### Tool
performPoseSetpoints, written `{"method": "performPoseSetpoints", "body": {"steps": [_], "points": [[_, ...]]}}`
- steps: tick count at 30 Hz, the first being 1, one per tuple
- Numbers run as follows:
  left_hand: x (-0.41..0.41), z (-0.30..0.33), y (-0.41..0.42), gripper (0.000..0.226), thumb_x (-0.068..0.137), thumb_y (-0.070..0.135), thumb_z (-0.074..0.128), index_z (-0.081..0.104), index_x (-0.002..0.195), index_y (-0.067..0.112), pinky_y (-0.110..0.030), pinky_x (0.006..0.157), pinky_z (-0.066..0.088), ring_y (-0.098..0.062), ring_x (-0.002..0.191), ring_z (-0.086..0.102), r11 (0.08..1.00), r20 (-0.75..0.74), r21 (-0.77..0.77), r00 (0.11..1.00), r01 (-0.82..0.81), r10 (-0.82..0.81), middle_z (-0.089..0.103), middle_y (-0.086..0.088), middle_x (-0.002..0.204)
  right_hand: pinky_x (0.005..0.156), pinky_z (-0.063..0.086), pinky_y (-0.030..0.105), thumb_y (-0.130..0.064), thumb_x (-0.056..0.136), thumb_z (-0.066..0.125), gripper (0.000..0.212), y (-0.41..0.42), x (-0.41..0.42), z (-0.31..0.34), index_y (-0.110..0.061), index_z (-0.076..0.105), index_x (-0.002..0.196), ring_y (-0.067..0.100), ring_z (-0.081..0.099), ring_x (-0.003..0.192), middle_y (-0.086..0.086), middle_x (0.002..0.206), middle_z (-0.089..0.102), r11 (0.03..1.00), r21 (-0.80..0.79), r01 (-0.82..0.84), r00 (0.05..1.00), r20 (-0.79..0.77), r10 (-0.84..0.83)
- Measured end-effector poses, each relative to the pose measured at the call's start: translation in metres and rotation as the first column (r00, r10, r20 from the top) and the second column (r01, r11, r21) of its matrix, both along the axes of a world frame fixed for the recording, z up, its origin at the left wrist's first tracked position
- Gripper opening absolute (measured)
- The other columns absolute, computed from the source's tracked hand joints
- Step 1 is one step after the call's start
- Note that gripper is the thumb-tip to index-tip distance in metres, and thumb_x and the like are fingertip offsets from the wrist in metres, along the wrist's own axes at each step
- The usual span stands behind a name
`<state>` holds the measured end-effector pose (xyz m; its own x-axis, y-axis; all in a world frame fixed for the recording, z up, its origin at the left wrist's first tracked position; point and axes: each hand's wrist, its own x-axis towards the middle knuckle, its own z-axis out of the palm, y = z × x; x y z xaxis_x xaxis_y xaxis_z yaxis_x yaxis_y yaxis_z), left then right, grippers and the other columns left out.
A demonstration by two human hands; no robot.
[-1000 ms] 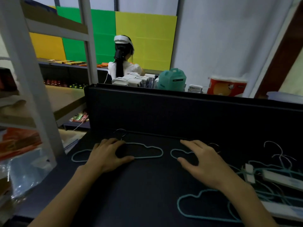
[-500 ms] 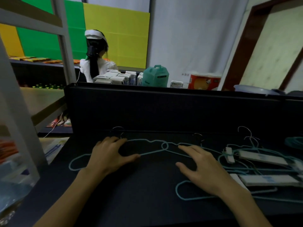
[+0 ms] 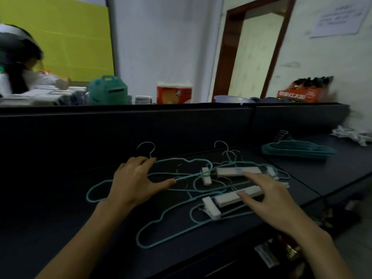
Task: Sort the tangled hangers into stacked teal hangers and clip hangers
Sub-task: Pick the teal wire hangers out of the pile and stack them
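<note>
A tangle of teal wire hangers (image 3: 181, 224) and white clip hangers (image 3: 237, 171) lies on the dark table (image 3: 60, 228) in front of me. My left hand (image 3: 134, 182) rests flat on a teal hanger at the tangle's left end, fingers spread, beside its metal hook (image 3: 147, 148). My right hand (image 3: 267, 200) lies with straight fingers on the near white clip hanger bar (image 3: 225, 199). A neat stack of teal hangers (image 3: 298, 150) sits at the far right of the table.
A dark partition wall (image 3: 141, 127) stands behind the table. Beyond it are a teal container (image 3: 107, 90), a red-and-white pack (image 3: 174, 95) and another person (image 3: 18, 63). White crumpled material (image 3: 354, 134) lies at far right. The table's right edge drops off near a doorway (image 3: 253, 47).
The view has swung to the right, bringing the clip hangers and the stacked teal hangers into sight. The teal hanger under my left hand has slid right into the tangle; my right hand moved onto the clip hangers.
</note>
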<state>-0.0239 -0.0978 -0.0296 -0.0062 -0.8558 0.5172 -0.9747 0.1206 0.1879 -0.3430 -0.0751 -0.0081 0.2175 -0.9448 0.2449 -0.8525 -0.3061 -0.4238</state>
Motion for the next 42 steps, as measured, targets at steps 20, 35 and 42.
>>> {"method": "performPoseSetpoints", "body": {"steps": [20,35,42], "points": [[-0.086,-0.008,-0.035,0.085,0.066,0.084,0.039,0.066,0.115,0.020,-0.037,0.074,0.051,-0.024,0.097,0.061,0.953,0.009,-0.104,0.958,-0.285,0.288,0.066,-0.003,0.106,0.108,0.027,0.027,-0.062,0.068,0.070,0.095,-0.159,-0.059,-0.016,-0.039,0.020,0.146,0.013,0.028,0.132,-0.012,0.147,0.029,0.916,0.090,-0.391,0.861,-0.316,0.399],[-0.092,-0.006,-0.022,0.088,0.063,0.088,0.036,0.063,0.118,0.024,-0.037,0.078,0.048,-0.021,0.101,0.059,0.901,0.010,-0.089,0.904,-0.425,0.427,0.065,0.000,0.109,0.100,0.031,0.029,-0.059,0.072,0.065,0.090,-0.168,-0.058,-0.013,-0.035,0.021,0.147,0.015,0.034,0.123,-0.011,0.139,0.033,0.861,-0.066,-0.505,0.796,-0.420,0.435],[-0.102,-0.002,-0.029,0.088,0.064,0.087,0.035,0.064,0.117,0.023,-0.038,0.076,0.049,-0.023,0.100,0.060,0.917,-0.001,-0.096,0.921,-0.388,0.389,0.066,-0.002,0.108,0.099,0.031,0.033,-0.058,0.072,0.064,0.089,-0.165,-0.056,-0.014,-0.035,0.022,0.147,0.018,0.033,0.123,-0.008,0.138,0.033,0.872,-0.104,-0.478,0.802,-0.458,0.384]]}}
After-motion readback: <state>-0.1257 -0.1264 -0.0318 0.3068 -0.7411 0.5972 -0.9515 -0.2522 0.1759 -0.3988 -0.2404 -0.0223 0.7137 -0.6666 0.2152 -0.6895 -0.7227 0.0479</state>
